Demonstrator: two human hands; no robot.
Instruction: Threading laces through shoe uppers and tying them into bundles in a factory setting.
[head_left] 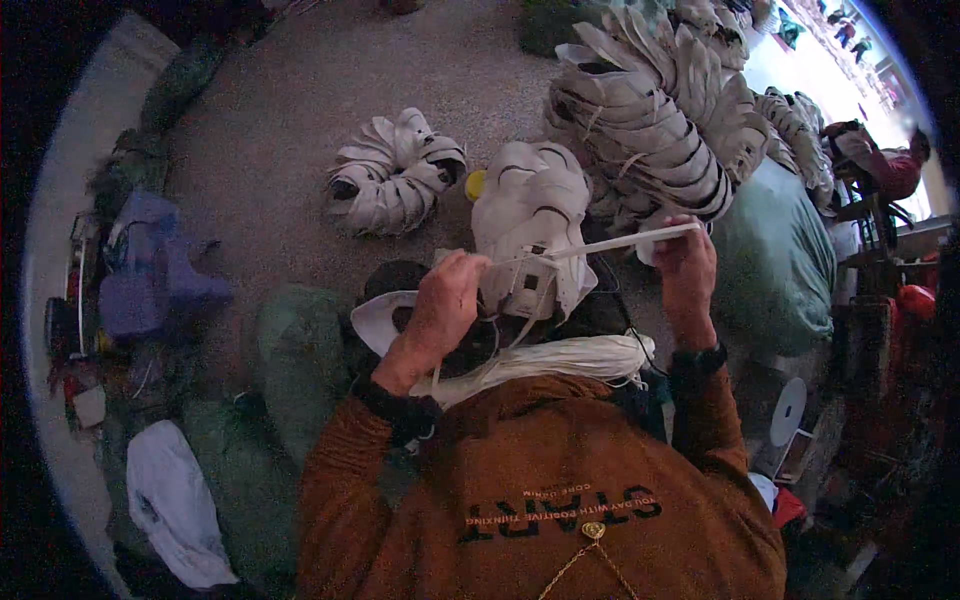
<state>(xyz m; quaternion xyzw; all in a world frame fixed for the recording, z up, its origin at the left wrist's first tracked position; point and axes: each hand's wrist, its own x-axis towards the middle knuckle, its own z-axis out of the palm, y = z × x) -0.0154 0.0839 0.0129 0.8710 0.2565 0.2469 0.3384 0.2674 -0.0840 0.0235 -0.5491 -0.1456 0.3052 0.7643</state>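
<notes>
A stack of nested off-white pieces that look like shoe uppers [530,190] lies in front of me. Across its near end runs a narrow white strip [620,242], drawn out to both sides. My left hand [447,300] is closed on the strip's left part, close beside the stack. Farther out on the other side, my right hand [687,265] grips the strip's right end. The strip looks taut between the stack and my right hand. A hank of loose white strips [550,365] lies across my lap, below the stack.
A curled bundle of similar pieces [395,170] rests on the floor at left. Larger bundles [650,120] are piled at the far right, beside a full green sack [775,260]. A purple plastic stool [150,270] stands at far left. A person [885,165] is at the right edge.
</notes>
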